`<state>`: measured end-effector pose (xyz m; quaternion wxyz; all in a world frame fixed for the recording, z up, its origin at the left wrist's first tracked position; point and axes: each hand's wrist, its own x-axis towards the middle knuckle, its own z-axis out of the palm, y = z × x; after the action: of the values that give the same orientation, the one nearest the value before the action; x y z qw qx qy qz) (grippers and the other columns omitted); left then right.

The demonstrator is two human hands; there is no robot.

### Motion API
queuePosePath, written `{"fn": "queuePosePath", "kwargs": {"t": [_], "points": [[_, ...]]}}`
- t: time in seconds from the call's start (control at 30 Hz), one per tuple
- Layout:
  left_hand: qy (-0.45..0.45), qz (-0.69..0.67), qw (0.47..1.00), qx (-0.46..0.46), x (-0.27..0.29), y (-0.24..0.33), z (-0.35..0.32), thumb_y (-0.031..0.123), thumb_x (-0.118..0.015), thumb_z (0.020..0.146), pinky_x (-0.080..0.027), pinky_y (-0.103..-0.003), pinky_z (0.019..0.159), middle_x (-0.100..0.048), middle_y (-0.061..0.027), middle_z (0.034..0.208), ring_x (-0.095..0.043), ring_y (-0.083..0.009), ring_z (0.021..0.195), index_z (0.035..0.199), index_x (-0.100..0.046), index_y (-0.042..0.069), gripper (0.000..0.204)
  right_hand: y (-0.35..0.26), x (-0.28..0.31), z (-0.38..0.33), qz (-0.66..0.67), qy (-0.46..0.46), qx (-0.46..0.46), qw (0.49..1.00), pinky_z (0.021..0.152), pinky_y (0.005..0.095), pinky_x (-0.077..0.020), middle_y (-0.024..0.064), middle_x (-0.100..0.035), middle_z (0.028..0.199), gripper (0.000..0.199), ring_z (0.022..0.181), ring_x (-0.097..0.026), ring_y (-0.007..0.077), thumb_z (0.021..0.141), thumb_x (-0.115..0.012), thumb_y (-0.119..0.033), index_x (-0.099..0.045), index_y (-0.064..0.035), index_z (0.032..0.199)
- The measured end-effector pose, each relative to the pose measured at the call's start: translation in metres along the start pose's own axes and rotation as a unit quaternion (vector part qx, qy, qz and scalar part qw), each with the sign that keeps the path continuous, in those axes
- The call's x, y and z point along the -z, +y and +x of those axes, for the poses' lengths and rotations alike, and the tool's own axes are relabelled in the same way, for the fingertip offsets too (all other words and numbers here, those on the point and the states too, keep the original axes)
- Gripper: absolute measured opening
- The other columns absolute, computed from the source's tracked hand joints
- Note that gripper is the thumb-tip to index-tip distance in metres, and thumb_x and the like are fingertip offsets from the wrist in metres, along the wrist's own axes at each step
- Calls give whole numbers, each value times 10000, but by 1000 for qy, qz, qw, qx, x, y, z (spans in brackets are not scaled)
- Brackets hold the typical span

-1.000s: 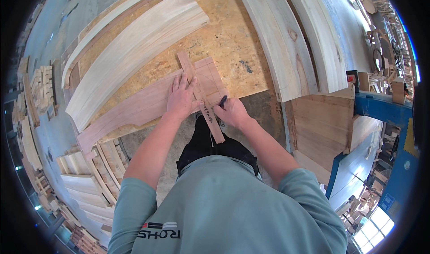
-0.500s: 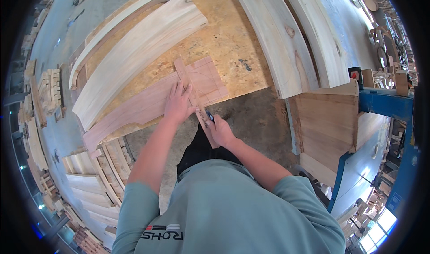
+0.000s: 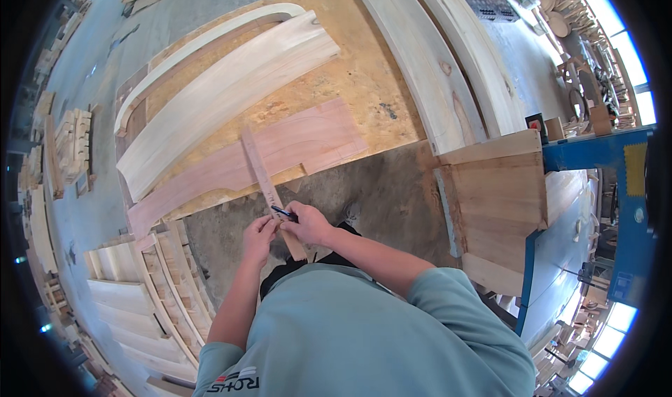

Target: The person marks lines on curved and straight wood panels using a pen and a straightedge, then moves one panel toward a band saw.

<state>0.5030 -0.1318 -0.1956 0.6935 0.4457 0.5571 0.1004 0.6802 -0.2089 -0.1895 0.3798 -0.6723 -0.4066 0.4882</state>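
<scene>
A narrow wooden strip [image 3: 258,167] with dark marks on it slants from the flat pinkish curved wooden board [image 3: 199,169] toward my body. Its far end lies over that board and its near end juts out past the table edge. My left hand [image 3: 260,239] pinches the strip's left edge, fingers closed. Just across from it, my right hand [image 3: 309,224] grips a dark blue pen [image 3: 283,211] close over the strip. Curved pencil lines run along the right part of the pinkish board. The pen's tip is too small to make out.
The yellowish worktable [image 3: 381,68] also bears a thick pale curved plank [image 3: 224,96] and a slim bent wooden piece [image 3: 210,36]. Long heavy boards [image 3: 420,61] lie at its right. Stacked wooden parts [image 3: 126,306] stand lower left; a wooden box [image 3: 493,194] and blue machine frame [image 3: 591,152] stand right.
Both hands and the strip have shifted left and toward my body. My left hand has left the pinkish board, where it lay flat over the strip, and now pinches the strip's near part.
</scene>
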Motion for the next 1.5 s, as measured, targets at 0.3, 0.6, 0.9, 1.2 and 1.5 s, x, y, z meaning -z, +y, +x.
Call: {"fn": "queuePosePath", "kwargs": {"t": [0.3, 0.6, 0.9, 1.2, 1.5], "points": [[88, -172, 974, -116, 176, -13, -37, 127, -614, 960, -508, -302, 722, -659, -63, 869, -631, -151, 811, 976, -650, -3, 135, -74, -196, 40, -45, -35, 110, 992, 706, 405, -545, 173, -699, 841, 307, 747, -685, 318, 854, -794, -252, -636, -19, 977], [274, -112, 953, -70, 346, -92, -83, 158, -626, 979, -512, -295, 702, -672, -53, 850, -629, -128, 750, 1028, -660, -6, 174, -134, -305, 101, -169, -156, 125, 965, 688, 371, -528, 135, -678, 759, 281, 696, -651, 227, 884, -760, -272, -677, -6, 919], [266, -250, 930, -49, 386, -127, -59, 187, -619, 983, -516, -303, 720, -658, -42, 843, -629, -135, 753, 1060, -667, 5, 203, -185, -385, 220, -215, -222, 127, 942, 751, 397, -528, 131, -695, 849, 276, 787, -670, 271, 908, -723, -246, -676, -37, 1082], [223, -181, 956, 58, 453, -110, -60, 208, -638, 916, -529, -287, 726, -668, -48, 870, -639, -132, 774, 1118, -677, 13, 283, -203, -478, 294, -313, -260, 129, 904, 860, 429, -522, 170, -677, 976, 594, 913, -671, 302, 863, -766, -268, -508, 16, 1317], [89, -208, 973, 49, 491, -89, -33, 254, -635, 967, -528, -290, 735, -675, -46, 922, -650, -128, 794, 1172, -647, -7, 332, -211, -493, 283, -329, -208, 39, 920, 854, 419, -524, 141, -671, 966, 706, 870, -667, 284, 807, -818, -189, -435, -16, 1375]]}}
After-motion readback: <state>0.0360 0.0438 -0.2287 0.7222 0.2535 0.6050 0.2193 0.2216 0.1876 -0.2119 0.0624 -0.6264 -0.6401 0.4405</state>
